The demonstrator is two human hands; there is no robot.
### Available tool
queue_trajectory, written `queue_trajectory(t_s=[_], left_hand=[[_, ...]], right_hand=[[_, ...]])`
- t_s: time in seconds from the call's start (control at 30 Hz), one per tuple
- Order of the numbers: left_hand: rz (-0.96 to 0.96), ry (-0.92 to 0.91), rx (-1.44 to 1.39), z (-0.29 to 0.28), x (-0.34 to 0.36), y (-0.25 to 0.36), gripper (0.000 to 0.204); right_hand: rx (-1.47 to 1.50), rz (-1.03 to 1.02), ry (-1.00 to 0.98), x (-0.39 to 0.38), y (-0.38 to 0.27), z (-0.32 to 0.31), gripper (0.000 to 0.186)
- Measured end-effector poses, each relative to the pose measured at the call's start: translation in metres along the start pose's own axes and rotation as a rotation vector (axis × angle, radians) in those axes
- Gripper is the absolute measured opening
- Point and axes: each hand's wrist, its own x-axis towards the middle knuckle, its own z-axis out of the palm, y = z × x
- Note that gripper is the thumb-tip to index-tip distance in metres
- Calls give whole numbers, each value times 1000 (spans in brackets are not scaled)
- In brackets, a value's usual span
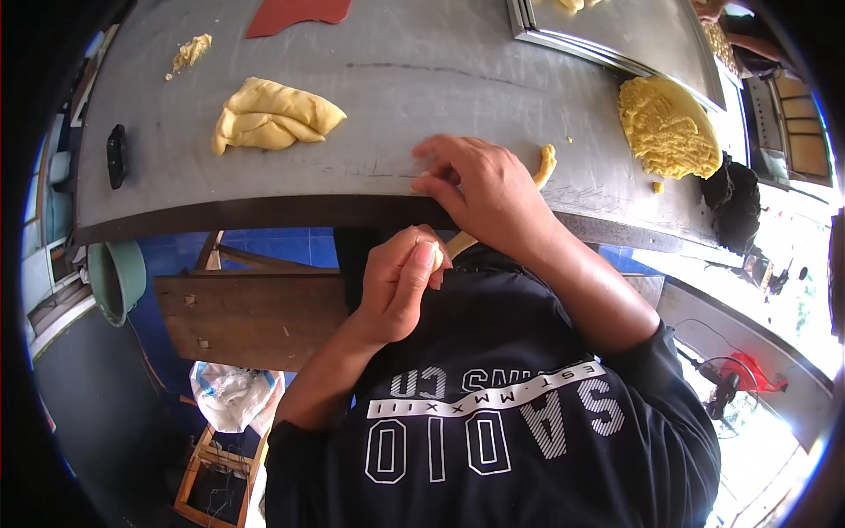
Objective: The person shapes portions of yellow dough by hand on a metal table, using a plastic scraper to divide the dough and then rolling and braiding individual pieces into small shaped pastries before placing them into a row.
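Black shirt point(493, 330), left hand point(398, 283) clenched on dough point(460, 243), right hand point(482, 183) half-curled, hold unclear

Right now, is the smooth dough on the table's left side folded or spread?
Folded: the smooth dough lies in a lump, with creases and overlapping layers showing.

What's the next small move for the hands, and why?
Probably bring the right hand over to the dough strip by the left thumb and pinch a bit off. The left hand already steadies it, thumb pressed on the dough near the table edge, while the right fingertips are apart from that grip. Whether they hold dough is unclear.
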Motion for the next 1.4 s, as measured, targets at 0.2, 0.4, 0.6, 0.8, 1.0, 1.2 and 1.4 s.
queue_trajectory(t_s=[0.2, 0.4, 0.6, 0.8, 1.0, 1.2, 1.4], left_hand=[[46, -13, 29, 6, 7, 2, 37], [-81, 19, -210, 6, 15, 3, 56], [-52, -5, -143, 17, 31, 8, 38], [55, 140, -159, 28, 28, -1, 31], [136, -65, 136, 8, 19, 2, 34], [17, 13, 50, 3, 17, 7, 35], [109, -55, -55, 24, 17, -1, 40]], right_hand=[[-174, -173, 77, -6, -3, 1, 30], [328, -261, -87, -27, -13, -35, 37], [144, -336, -22, -24, -11, -43, 24], [145, -286, 109, -15, -22, -19, 28], [-190, -147, 156, 20, -4, -10, 42], [-97, -121, -20, 22, 7, -2, 25], [-86, -153, -10, 21, 10, 0, 16]])
